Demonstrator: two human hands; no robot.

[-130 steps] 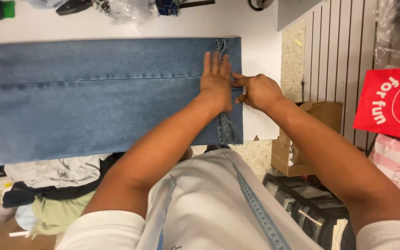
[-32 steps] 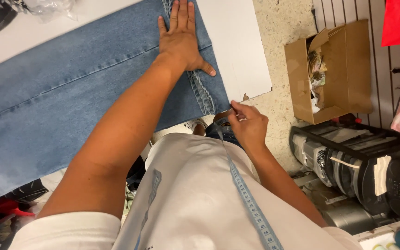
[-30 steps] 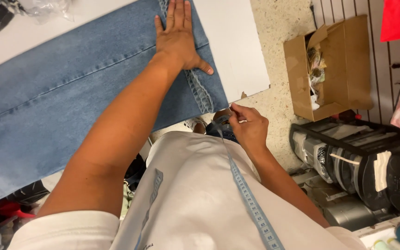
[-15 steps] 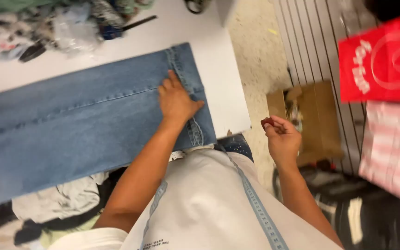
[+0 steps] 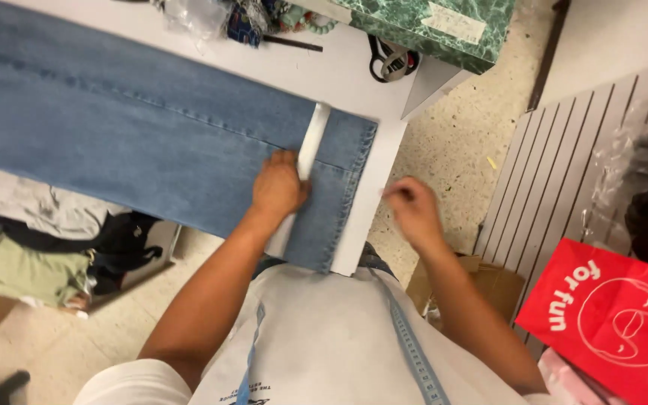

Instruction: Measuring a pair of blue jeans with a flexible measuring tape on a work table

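A light blue jeans leg (image 5: 151, 142) lies flat along the white table (image 5: 339, 75), its hem at the right end. A narrow white ruler-like strip (image 5: 313, 135) lies across the leg just inside the hem. My left hand (image 5: 279, 187) rests on the strip's near half with fingers curled, pressing it onto the denim. My right hand (image 5: 412, 210) hovers beside the table's right edge, clear of the jeans. It is blurred, so what it holds is unclear. A blue measuring tape (image 5: 414, 352) hangs down my white shirt.
A green marbled box (image 5: 421, 22), black scissors (image 5: 388, 60) and clutter sit at the table's far end. Clothes are piled (image 5: 39, 232) under the table at left. A cardboard box (image 5: 489, 281) and a red bag (image 5: 609, 322) stand on the floor at right.
The white strip now lies across the leg under my left hand, which earlier pressed bare denim. My right hand left the tape at my waist and rose beside the table edge.
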